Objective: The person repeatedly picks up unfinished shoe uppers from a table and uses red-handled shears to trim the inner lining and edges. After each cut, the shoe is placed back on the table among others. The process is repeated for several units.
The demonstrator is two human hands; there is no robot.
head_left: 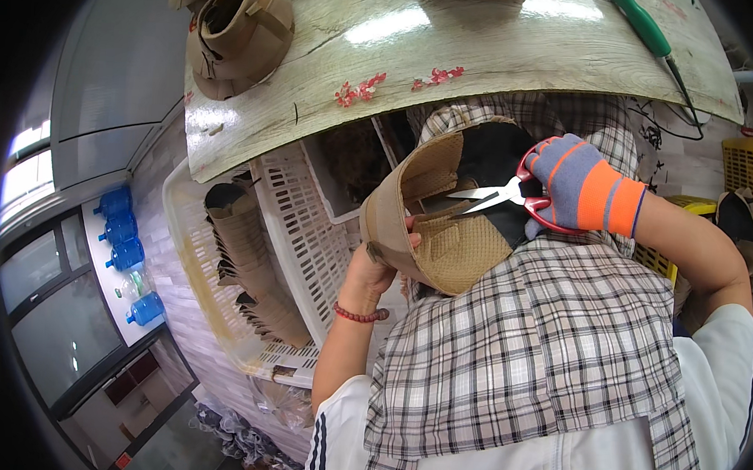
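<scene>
My bare left hand (pixel 373 273), with a red bead bracelet at its wrist, grips the near left side of a tan curved boot-shaft-like piece (pixel 395 206). Its woven lining and a black inner part face up. My right hand (pixel 579 182), in a grey and orange glove, is closed on the red handles of a pair of scissors (pixel 505 193). The blades stand apart and reach left inside the piece, close to a narrow strip at the lining's edge. Part of my left fingers is hidden by the piece.
A wood-patterned table (pixel 308 87) lies ahead, bearing a similar tan piece (pixel 247 32) and a green-handled tool (pixel 643 23) with a thin shaft. At left, a white basket (pixel 192 251) holds stacked tan pieces (pixel 252 254). Yellow crates (pixel 748 165) stand at right.
</scene>
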